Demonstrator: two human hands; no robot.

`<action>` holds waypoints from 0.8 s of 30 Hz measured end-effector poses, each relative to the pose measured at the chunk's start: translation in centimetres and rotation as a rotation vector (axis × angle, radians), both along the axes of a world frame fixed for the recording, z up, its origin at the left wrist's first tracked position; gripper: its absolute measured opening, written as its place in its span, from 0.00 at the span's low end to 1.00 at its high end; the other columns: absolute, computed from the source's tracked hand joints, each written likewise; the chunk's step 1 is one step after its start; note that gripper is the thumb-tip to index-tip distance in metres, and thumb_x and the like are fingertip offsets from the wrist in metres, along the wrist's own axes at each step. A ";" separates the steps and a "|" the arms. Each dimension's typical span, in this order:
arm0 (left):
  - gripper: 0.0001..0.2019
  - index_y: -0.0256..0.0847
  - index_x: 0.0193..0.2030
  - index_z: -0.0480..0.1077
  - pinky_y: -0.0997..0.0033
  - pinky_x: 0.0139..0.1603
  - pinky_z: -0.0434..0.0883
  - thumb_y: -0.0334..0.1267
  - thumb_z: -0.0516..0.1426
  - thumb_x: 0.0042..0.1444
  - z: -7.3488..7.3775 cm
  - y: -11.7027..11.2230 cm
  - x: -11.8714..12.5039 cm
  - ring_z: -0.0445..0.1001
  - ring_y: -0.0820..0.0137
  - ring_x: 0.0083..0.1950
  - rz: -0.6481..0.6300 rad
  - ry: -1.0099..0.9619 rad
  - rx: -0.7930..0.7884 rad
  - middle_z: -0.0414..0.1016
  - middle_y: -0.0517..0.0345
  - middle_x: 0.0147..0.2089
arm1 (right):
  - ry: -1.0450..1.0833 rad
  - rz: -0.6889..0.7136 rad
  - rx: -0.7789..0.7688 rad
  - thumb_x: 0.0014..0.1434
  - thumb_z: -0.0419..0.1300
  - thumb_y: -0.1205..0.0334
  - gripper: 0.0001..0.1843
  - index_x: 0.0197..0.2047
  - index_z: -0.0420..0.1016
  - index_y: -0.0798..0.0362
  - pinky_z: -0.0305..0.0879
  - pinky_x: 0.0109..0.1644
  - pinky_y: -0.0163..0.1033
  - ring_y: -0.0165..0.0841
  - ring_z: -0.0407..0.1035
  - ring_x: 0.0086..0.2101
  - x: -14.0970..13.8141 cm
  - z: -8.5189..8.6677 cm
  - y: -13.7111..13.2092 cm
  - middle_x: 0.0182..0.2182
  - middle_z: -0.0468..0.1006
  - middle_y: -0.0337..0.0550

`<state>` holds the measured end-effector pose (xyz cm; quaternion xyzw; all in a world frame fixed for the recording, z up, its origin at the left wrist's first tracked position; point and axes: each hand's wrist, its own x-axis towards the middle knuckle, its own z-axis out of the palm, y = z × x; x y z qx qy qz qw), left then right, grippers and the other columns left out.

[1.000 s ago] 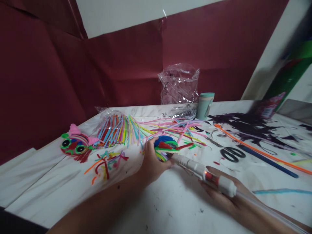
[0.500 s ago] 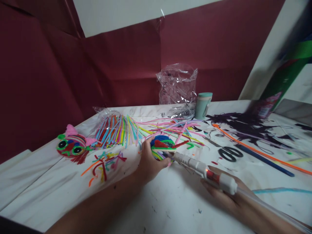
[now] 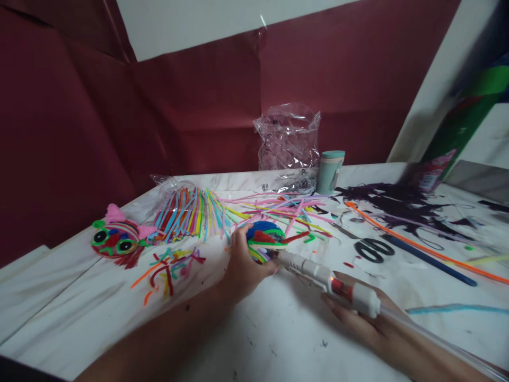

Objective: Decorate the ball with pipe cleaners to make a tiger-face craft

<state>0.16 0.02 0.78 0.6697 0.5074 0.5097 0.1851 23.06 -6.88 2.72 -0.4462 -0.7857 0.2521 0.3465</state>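
Observation:
My left hand (image 3: 248,265) is wrapped round a round craft piece (image 3: 265,233) covered in blue, green, red and yellow pipe cleaners, and holds it up off the table or just at its surface; I cannot tell which. A red pipe-cleaner strip sticks out from its right side. In my right hand (image 3: 358,313) is a white hot glue gun (image 3: 330,278), with a small orange light glowing on its body. The nozzle points left and meets the craft piece near my left thumb; whether it touches is hard to make out.
Cut pipe-cleaner bits (image 3: 170,270) lie left of my hands, beside a finished-looking cat-like face (image 3: 117,239). Behind are a bag of pipe cleaners (image 3: 191,212), a clear plastic bag (image 3: 290,143) and a teal cup (image 3: 331,172). Black rings (image 3: 374,249) and dark scraps (image 3: 389,204) lie right.
The glue gun and my right hand have shifted slightly left. My left hand keeps its hold on the craft piece, and the view has moved a little.

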 end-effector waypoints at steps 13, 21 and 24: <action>0.39 0.39 0.56 0.55 0.50 0.60 0.62 0.34 0.66 0.35 -0.3 -0.2 0.2 0.63 0.54 0.59 0.015 0.104 0.114 0.62 0.45 0.55 | -0.036 0.029 0.046 0.64 0.50 0.55 0.11 0.32 0.66 0.49 0.67 0.28 0.32 0.30 0.67 0.25 -0.2 -0.7 -0.1 0.25 0.71 0.37; 0.43 0.42 0.57 0.56 0.52 0.59 0.63 0.34 0.69 0.32 -0.4 0.1 -0.1 0.66 0.54 0.58 0.004 -0.054 0.000 0.64 0.47 0.55 | -0.073 0.011 0.093 0.62 0.51 0.57 0.09 0.31 0.66 0.49 0.67 0.28 0.31 0.31 0.68 0.25 0.2 -0.3 0.2 0.25 0.72 0.38; 0.42 0.42 0.57 0.57 0.52 0.59 0.63 0.32 0.68 0.31 -0.3 0.1 -0.2 0.66 0.54 0.58 -0.025 -0.129 -0.043 0.65 0.47 0.55 | -0.088 0.008 0.075 0.62 0.51 0.58 0.08 0.32 0.66 0.50 0.69 0.32 0.32 0.34 0.71 0.30 0.4 -0.4 0.2 0.28 0.74 0.40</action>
